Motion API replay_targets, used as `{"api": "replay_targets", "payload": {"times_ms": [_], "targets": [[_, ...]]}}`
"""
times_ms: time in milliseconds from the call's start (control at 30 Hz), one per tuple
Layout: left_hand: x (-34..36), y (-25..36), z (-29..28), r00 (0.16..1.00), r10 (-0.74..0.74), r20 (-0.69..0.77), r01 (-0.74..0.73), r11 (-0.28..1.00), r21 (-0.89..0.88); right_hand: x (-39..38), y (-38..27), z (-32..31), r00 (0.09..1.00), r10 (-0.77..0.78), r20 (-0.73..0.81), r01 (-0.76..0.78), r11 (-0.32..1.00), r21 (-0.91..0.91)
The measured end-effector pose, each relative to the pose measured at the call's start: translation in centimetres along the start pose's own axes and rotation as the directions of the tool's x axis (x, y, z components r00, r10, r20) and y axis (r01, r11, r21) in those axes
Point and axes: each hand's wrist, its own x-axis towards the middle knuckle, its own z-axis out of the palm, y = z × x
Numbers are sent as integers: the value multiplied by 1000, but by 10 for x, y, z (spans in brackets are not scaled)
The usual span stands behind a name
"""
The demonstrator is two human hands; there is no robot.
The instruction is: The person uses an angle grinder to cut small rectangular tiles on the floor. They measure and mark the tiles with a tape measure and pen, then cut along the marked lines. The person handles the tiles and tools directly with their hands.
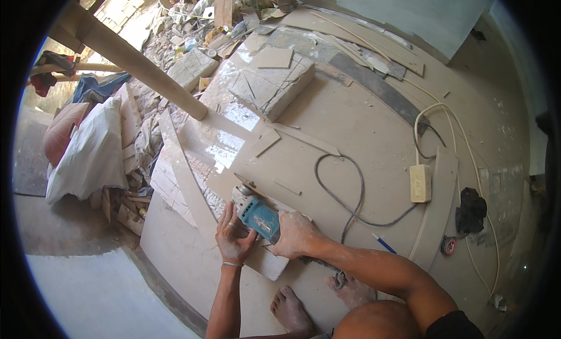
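Fingers (292, 231) of the right hand (297, 235) wrap the blue angle grinder (257, 215); its long axis runs up-left, left hand (234, 237) spread flat beside it on the tile (175, 251).

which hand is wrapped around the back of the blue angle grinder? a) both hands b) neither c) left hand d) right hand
d, the right hand grips the rear body of the blue angle grinder, while the left hand lies with spread fingers on the tile strip beside its front.
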Motion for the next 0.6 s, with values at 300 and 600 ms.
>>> {"api": "replay_targets", "payload": {"times_ms": [300, 600], "targets": [[0, -2, -1, 1000, 1, 11, -2, 1000, 14, -9, 2, -2, 1000, 0, -24, 0, 1000, 13], [1, 3, -2, 1000, -9, 12, 9, 1000, 19, -8, 12, 5, 999, -22, -24, 21, 999, -35]]}}
